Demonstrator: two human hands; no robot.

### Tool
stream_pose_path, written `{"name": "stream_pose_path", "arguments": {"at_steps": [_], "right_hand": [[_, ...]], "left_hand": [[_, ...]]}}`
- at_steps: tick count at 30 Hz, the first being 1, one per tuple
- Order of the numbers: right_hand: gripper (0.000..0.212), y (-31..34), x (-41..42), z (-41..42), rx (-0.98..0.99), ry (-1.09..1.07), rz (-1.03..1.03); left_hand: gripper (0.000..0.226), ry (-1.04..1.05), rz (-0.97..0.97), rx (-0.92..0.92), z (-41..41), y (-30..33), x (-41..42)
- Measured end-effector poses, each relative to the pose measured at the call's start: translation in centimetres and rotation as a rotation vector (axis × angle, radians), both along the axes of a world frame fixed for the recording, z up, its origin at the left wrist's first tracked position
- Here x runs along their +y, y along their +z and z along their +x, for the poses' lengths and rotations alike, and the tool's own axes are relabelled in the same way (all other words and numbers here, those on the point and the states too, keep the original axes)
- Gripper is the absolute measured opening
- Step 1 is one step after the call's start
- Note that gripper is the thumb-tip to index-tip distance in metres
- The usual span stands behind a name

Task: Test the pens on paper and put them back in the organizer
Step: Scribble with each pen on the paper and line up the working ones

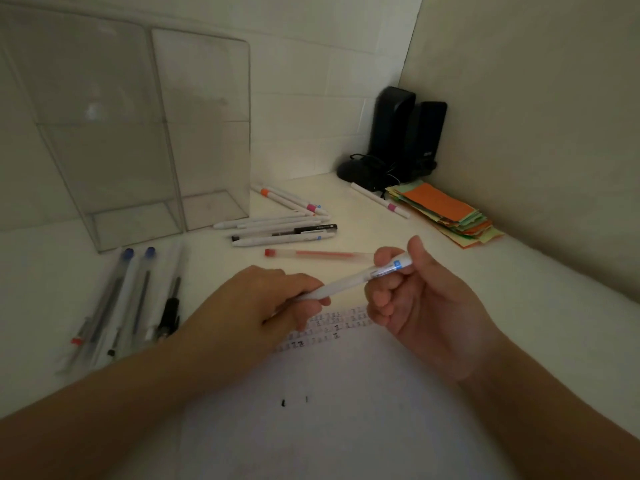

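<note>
Both hands hold one white pen with a blue band [349,280] above the paper. My left hand [273,299] pinches its lower end; my right hand [412,292] grips the upper end near the band. The white paper [329,427] lies under my hands, with rows of small scribbles near its top and two small black marks lower down. The clear acrylic organizer [138,133] stands at the back left. A red pen [318,253] lies just beyond my hands. Several white pens [284,228] lie in a loose pile by the organizer. Several blue-capped and black pens [131,299] lie to the left.
Two black speakers [405,133] with cables stand in the back right corner. A stack of coloured paper slips [446,216] lies near them, with one white pen [379,199] beside it. A wall closes off the right side.
</note>
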State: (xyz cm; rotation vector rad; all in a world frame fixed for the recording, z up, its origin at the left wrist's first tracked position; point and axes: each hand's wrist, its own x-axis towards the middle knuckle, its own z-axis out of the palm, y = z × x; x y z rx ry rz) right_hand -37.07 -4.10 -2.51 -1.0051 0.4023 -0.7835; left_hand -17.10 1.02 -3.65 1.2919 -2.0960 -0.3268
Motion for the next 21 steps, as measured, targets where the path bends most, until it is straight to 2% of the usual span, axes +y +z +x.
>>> {"name": "stream_pose_path", "arguments": {"at_steps": [3, 5, 6, 8, 9, 11, 13, 15, 17, 21], "right_hand": [[0.051, -0.3, 0.0, 0.5, -0.031, 0.028, -0.065], [0.054, -0.3, 0.5, 1.0, 0.071, 0.039, -0.181], [0.048, -0.5, 0.8, 1.2, 0.167, 0.022, -0.272], [0.019, -0.6, 1.4, 1.5, 0.341, -0.062, -0.446], [0.017, -0.5, 1.5, 1.6, 0.400, -0.138, -0.455], [0.028, -0.6, 1.0, 1.1, 0.469, -0.287, -0.389], [0.020, -0.3, 0.4, 0.6, 0.540, -0.376, -0.354], [0.013, -0.2, 0.2, 0.3, 0.589, -0.403, -0.338], [0.016, -0.4, 0.3, 0.4, 0.607, -0.386, -0.340], [0.026, -0.7, 0.8, 1.2, 0.741, -0.412, -0.501]], "left_hand": [[0.023, 0.007, 0.000, 0.024, -0.3, 0.1, -0.2], [0.019, 0.013, -0.007, 0.041, -0.6, 0.0, -0.1], [0.019, 0.012, -0.009, 0.041, -0.7, 0.0, 0.0], [0.025, 0.011, 0.003, 0.037, -0.9, -0.2, 0.0], [0.026, 0.015, 0.025, 0.040, -0.9, -0.3, 0.0], [0.016, 0.033, 0.101, 0.071, -0.6, -0.6, -0.3], [0.015, 0.056, 0.150, 0.108, -0.2, -0.8, -0.5], [0.019, 0.076, 0.166, 0.128, 0.3, -1.0, -0.7], [0.022, 0.082, 0.184, 0.126, 0.4, -1.0, -0.9], [0.028, 0.076, 0.211, 0.136, 0.3, -1.1, -1.1]]}}
